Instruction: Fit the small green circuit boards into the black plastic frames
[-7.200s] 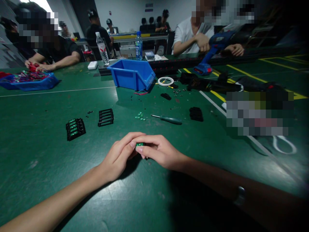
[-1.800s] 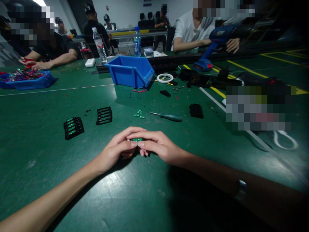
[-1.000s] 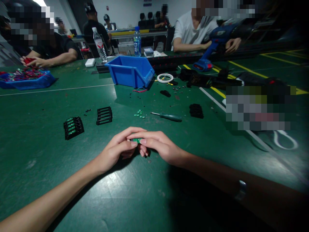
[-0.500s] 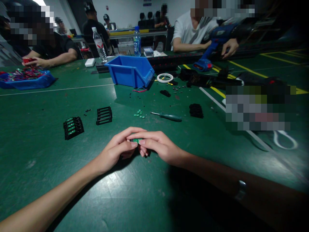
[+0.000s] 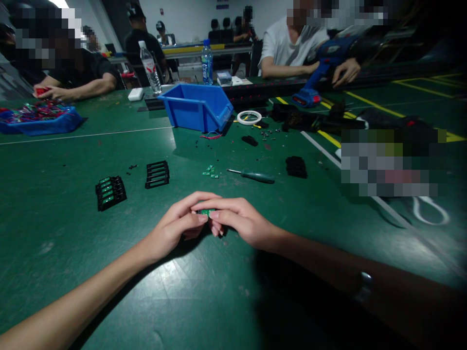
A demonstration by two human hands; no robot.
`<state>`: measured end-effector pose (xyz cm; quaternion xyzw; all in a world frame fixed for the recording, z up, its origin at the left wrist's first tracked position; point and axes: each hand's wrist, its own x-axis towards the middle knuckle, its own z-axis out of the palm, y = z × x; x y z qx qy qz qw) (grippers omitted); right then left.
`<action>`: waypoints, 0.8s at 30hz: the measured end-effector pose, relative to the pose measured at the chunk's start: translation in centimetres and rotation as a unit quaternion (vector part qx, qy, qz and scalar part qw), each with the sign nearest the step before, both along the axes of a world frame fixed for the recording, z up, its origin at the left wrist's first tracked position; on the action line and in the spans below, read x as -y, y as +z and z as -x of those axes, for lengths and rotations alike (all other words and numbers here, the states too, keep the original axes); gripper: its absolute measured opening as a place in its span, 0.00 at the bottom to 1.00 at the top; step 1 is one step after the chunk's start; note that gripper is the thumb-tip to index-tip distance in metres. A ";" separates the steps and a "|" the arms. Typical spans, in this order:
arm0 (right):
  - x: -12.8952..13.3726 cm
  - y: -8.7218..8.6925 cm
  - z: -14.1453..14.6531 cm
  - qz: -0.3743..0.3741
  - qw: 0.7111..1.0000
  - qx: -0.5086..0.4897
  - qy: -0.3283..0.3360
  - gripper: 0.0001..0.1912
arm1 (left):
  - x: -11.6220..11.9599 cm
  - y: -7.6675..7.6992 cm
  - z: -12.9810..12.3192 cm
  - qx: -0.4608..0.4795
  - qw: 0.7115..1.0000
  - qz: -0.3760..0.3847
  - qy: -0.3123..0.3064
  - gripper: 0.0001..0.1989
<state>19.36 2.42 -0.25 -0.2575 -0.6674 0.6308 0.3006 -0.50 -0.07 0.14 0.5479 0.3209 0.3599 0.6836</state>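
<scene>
A small green circuit board (image 5: 206, 212) shows between both thumbs, and the fingers hide most of what lies under it. My left hand (image 5: 178, 224) grips it from the left, thumb on its edge. From the other side my right hand (image 5: 245, 221) holds it too, fingers overlapping the left ones. Beyond the hands are several loose green boards (image 5: 210, 171) and a screwdriver (image 5: 255, 176) with a dark green handle. To the left lie a black slotted frame (image 5: 157, 174) and another black frame fitted with green boards (image 5: 110, 192). A dark black part (image 5: 296, 166) rests to the right.
A blue bin (image 5: 197, 108) stands at the back, beside a white tape ring (image 5: 249, 117) and small screws (image 5: 269, 133). A blue tray of wired parts (image 5: 44, 121) is far left. A cordless drill (image 5: 317, 73) stands near a person at the far side. Bottles stand behind.
</scene>
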 end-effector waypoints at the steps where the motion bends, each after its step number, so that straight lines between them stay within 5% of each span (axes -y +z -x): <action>1: 0.0 0.0 0.0 -0.001 1.000 0.000 0.001 0.22 | 0.0 0.0 0.0 0.001 1.000 -0.001 0.000 0.21; 24: 0.0 0.0 0.0 -0.004 1.000 0.001 -0.005 0.22 | 0.1 0.0 0.0 -0.003 1.000 -0.011 -0.002 0.21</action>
